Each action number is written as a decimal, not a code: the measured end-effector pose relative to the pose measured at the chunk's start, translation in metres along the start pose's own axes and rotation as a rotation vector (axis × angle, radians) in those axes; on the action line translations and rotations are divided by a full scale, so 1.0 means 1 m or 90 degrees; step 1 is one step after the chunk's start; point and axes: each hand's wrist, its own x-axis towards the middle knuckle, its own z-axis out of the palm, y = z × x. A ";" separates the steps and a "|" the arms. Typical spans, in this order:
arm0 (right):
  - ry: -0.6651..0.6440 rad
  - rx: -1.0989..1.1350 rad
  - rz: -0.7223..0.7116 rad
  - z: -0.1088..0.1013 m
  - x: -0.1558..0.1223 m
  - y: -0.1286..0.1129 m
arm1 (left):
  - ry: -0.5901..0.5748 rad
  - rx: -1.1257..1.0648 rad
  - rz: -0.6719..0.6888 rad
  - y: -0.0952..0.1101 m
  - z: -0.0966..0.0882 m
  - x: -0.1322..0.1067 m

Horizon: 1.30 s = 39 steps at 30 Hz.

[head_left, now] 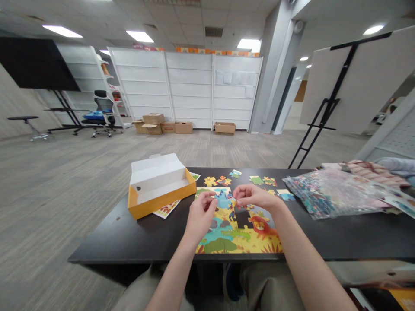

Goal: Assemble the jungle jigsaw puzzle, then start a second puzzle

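A partly assembled jigsaw puzzle (238, 246) lies on the black table, showing a lion, a crocodile and green bushes, with a dark gap in its middle. Over its upper part, a blue puzzle piece (223, 199) is between my two hands. My left hand (201, 212) pinches the piece's left side with thumb and fingers. On the other side, my right hand (256, 197) has its fingertips closed at the piece's right edge. Behind my hands lie loose puzzle pieces, among them a yellow one (210, 181) and a green one (256, 179). My fingers hide part of the puzzle.
An open yellow box (162, 195) with a white lid stands at the left on the table (129, 242), overlapping a printed sheet (167, 210). At the right lies a clear plastic bag (327, 194) of colourful pieces, beside folded cloth (372, 172).
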 end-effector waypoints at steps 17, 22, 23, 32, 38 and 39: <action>0.271 -0.605 0.184 -0.036 -0.011 0.035 | -0.008 0.100 0.020 -0.002 -0.009 -0.003; 0.277 -0.604 0.178 -0.034 -0.007 0.038 | 0.002 -0.001 -0.020 -0.001 -0.006 -0.004; 0.280 -0.607 0.173 -0.034 -0.006 0.040 | -0.002 -0.039 -0.040 -0.001 -0.005 -0.004; 0.251 -0.622 0.127 -0.031 -0.003 0.040 | -0.037 -0.132 -0.086 -0.004 -0.004 -0.003; 0.292 -0.539 0.091 -0.024 -0.003 0.030 | -0.031 -0.157 -0.113 -0.002 -0.005 -0.004; 0.300 -0.508 0.063 -0.022 -0.003 0.028 | -0.025 -0.165 -0.118 -0.002 -0.005 -0.004</action>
